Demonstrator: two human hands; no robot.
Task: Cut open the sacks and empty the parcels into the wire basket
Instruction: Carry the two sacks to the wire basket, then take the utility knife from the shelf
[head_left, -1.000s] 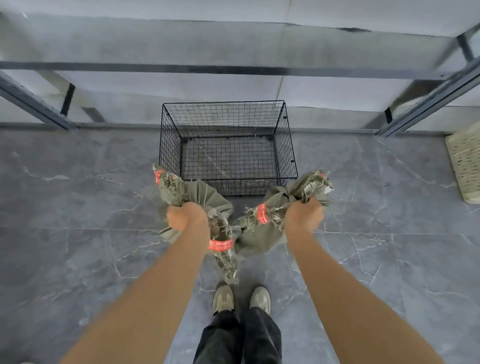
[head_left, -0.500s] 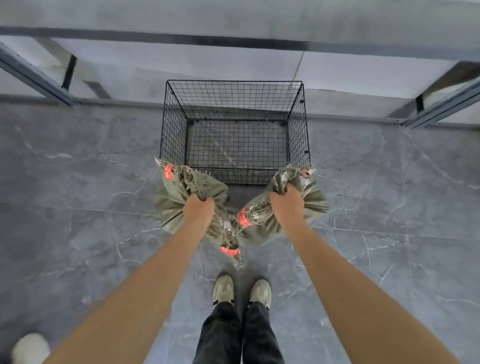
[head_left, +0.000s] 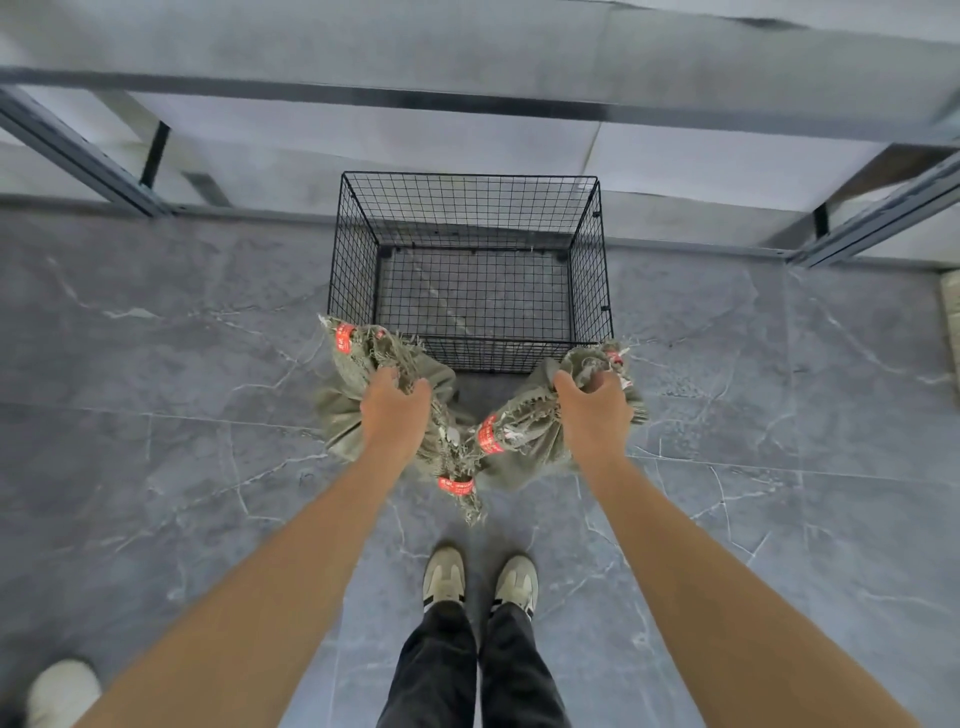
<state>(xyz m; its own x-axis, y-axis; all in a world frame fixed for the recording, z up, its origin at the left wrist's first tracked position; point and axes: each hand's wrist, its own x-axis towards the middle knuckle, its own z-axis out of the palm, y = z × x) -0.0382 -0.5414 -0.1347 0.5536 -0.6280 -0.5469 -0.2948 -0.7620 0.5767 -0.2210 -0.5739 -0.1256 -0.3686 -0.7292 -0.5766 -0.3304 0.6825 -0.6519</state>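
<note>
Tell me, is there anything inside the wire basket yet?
No, the wire basket shows only bare mesh; the left hand grips the left sack and the right hand the right sack, both in front of it.

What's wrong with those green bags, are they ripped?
Both look tattered. The left sack in the left hand and the right sack in the right hand have frayed, stringy ends by their red bands. The wire basket holds nothing; no spill shows.
</note>
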